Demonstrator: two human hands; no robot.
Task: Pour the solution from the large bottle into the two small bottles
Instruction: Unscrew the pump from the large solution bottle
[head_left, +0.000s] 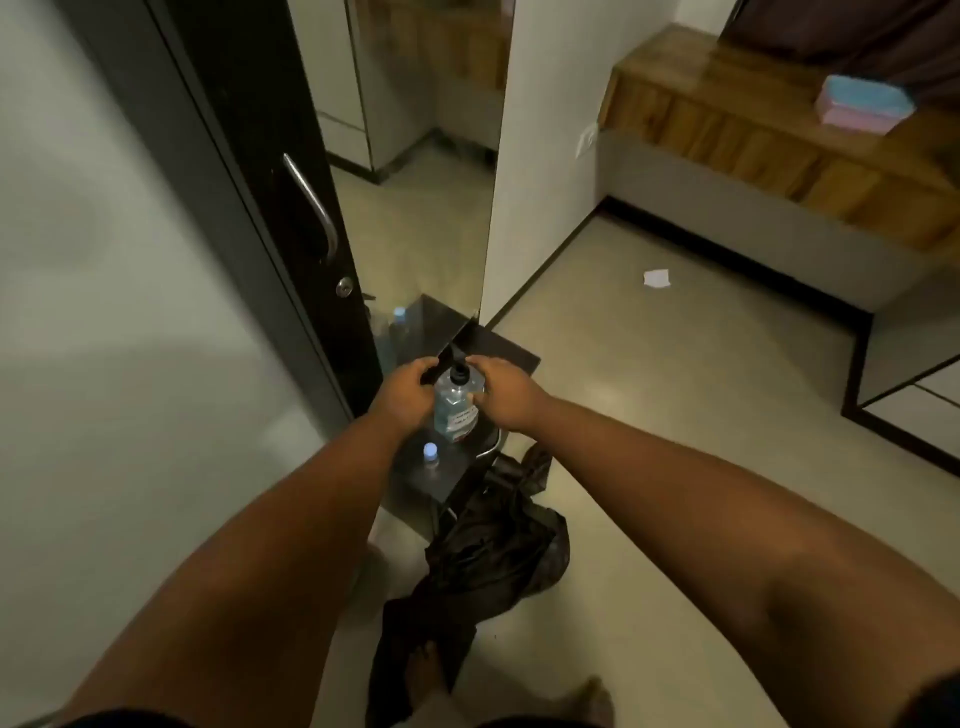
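Both arms reach out and down toward a small dark counter (457, 470) set low by the edge of a black door (270, 171). On it stands the large bottle (456, 410), upright, clear, with liquid inside, a white label on its side and a dark cap on top.

The left hand (408, 387) comes in from the left side of the large bottle, its fingers bent and lying against the shoulder of the bottle near the cap. Its fingertips are partly lost against the dark surface behind, so I cannot tell whether they truly grip the bottle or only rest there.

The right hand (501, 392) is on the other side, fingers curled round the upper part of the bottle and the thumb pressed to its side just below the neck; it looks to be holding the bottle.

One small bottle (430, 452) with a pale blue cap stands upright on the counter just in front of the large one, near it but apart. Another small bottle (399, 317), also blue-capped, shows farther back beside the door, dim and hard to make out.

A crumpled black bag (488, 551) lies on the pale floor (649, 415) against the near side of the counter. A scrap of white paper (656, 278) lies on the floor well off to the right, and a wooden-topped ledge (753, 135) along the far wall carries a blue and pink box (862, 104).
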